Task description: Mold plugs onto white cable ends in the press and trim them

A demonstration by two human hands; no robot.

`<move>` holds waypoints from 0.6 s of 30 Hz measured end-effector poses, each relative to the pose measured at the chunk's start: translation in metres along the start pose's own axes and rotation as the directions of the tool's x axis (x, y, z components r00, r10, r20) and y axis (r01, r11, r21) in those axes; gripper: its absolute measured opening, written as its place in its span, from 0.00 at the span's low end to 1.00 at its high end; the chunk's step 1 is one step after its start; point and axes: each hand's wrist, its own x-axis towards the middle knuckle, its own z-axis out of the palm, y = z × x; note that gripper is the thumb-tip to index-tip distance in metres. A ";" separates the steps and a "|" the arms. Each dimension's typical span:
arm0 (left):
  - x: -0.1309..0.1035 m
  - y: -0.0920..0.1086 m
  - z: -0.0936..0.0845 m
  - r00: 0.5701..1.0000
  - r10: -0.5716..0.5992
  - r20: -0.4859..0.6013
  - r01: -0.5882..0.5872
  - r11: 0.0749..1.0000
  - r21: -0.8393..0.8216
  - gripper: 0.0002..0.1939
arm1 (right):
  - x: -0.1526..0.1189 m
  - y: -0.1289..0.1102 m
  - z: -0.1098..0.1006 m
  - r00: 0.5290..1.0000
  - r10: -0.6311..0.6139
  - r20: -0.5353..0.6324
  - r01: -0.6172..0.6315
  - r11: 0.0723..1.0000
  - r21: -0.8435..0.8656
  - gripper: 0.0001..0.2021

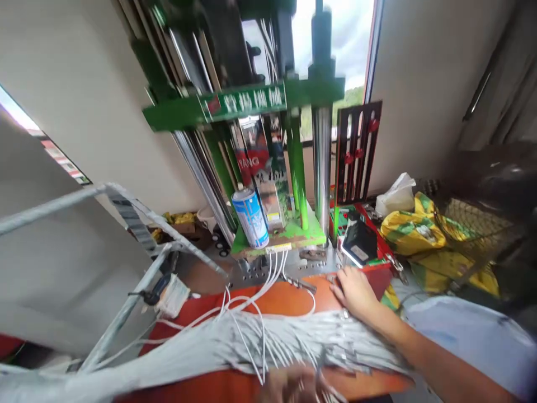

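Observation:
A thick bundle of white cables (201,341) lies across an orange-red work surface (268,302) in front of a green upright press (251,103). Low in the picture, my left hand (291,383) is blurred and partly cut off; its fingers curl around white cable among the loose ends. My right hand (356,290) rests at the far side of the surface, near the metal bed of the press. Its fingers are bent together at a small, unclear piece. Several white cables run from the press plate down to the bundle.
A blue and white spray can (250,218) stands on the green press plate (306,235). A grey metal frame (121,305) rises at the left. To the right are a dark box (359,243), yellow-green sacks (413,226) and a pale sheet or bag (470,330).

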 end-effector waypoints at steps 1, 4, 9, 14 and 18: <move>-0.002 -0.006 0.005 0.998 -0.052 0.024 0.053 0.997 -0.054 0.24 | 0.000 0.003 -0.002 1.000 0.004 0.021 -0.005 1.000 0.025 0.11; -0.002 -0.014 0.014 0.988 -0.154 0.015 0.152 0.950 -0.272 0.26 | -0.003 0.017 -0.010 0.999 0.017 0.044 -0.022 0.992 0.125 0.16; -0.006 -0.007 0.011 0.961 -0.214 -0.177 0.141 0.925 -0.353 0.26 | -0.028 0.021 -0.057 0.998 0.066 -0.016 -0.058 0.955 0.291 0.18; -0.011 -0.008 0.008 0.930 -0.167 -0.327 0.087 0.966 -0.243 0.29 | -0.061 -0.023 -0.101 0.990 0.131 0.055 -0.138 0.795 0.590 0.22; -0.009 -0.010 0.007 0.920 -0.047 -0.389 -0.011 0.989 -0.145 0.23 | -0.088 -0.069 -0.101 0.888 0.097 0.450 -0.455 0.334 0.825 0.29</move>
